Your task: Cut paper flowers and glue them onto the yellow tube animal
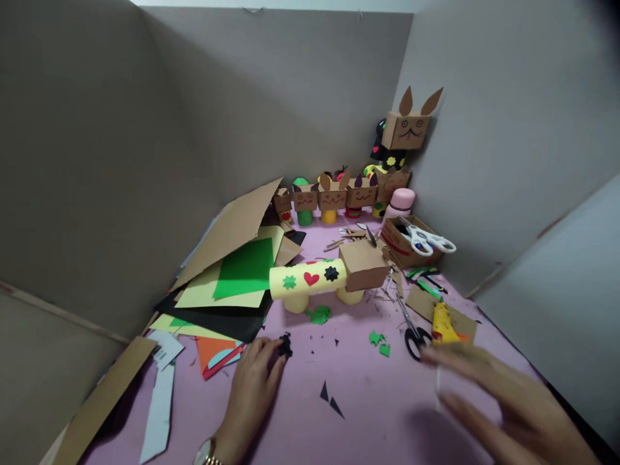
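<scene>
My left hand (252,387) rests on the pink table, its fingertips pinched on a small black paper cutout (285,345). My right hand (504,400) hovers low at the right, blurred by motion, fingers stretched out and apart, holding nothing I can see. Beyond the hands stands a yellow paper-tube animal (310,279) with a green flower, a red heart and a black flower stuck on it, and a cardboard box head (363,265). Black-handled scissors (411,329) and a yellow glue gun (443,323) lie just past my right hand.
A stack of coloured paper and cardboard sheets (232,278) fills the left side. A row of small cardboard-headed figures (334,197) stands at the back, a bigger one (407,129) on the wall. A cardboard box (409,248) carries white scissors. Paper scraps (329,397) litter the table. Grey walls enclose the area.
</scene>
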Action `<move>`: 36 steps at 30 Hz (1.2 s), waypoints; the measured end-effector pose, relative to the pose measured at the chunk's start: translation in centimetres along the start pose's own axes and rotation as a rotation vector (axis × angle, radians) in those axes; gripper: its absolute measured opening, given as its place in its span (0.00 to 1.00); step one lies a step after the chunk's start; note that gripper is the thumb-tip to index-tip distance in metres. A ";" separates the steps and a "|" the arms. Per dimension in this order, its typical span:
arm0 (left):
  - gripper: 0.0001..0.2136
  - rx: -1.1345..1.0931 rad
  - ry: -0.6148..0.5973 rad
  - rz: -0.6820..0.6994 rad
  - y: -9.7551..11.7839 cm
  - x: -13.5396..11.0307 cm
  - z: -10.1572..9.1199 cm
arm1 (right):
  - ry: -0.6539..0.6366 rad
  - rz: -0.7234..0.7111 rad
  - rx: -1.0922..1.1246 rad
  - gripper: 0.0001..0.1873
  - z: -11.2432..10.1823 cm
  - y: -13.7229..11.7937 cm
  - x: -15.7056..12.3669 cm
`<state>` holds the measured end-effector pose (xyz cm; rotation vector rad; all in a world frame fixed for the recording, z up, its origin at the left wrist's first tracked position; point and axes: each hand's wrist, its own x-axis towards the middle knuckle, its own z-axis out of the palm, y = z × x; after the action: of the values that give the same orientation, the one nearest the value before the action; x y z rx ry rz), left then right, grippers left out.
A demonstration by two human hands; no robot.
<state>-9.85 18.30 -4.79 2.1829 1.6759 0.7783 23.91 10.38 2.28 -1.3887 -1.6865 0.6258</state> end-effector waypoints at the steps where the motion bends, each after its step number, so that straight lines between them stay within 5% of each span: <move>1: 0.09 0.003 0.001 -0.006 0.0 0.1 0.0 | 0.108 0.028 -0.219 0.19 -0.5 1.2 0.0; 2: 0.08 0.004 0.003 -0.010 -0.1 0.2 0.1 | 0.194 0.060 -0.426 0.19 -0.8 2.8 0.0; 5: 0.06 -0.001 0.011 -0.012 -0.1 0.3 0.2 | 0.129 0.182 -0.831 0.21 -1.6 8.3 -0.5; 9: 0.07 -0.034 0.031 -0.001 -0.1 0.2 0.1 | 0.075 0.221 -1.030 0.23 -1.7 12.5 -1.8; 14: 0.08 -0.190 0.063 -0.093 0.9 -0.5 -0.2 | 0.043 0.256 -1.092 0.23 -1.0 12.2 -1.2; 21: 0.07 -0.539 -0.205 -0.209 5.2 -1.3 1.3 | 0.096 0.288 -0.925 0.21 -0.9 12.9 -0.6; 28: 0.08 -0.441 -0.353 -0.024 8.8 -0.7 3.5 | 0.318 0.342 -0.753 0.20 -0.5 13.2 -1.8; 32: 0.10 -0.216 -0.320 0.145 8.9 -0.4 4.8 | 0.397 0.268 -0.619 0.21 -0.7 12.3 -1.9; 36: 0.09 -0.226 -0.267 0.164 8.2 -0.3 4.9 | 0.514 0.314 -0.463 0.19 -1.1 10.2 -1.7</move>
<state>-0.55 16.17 -4.59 2.1713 1.2314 0.6461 30.31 11.30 -5.82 -1.9654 -1.2451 0.0137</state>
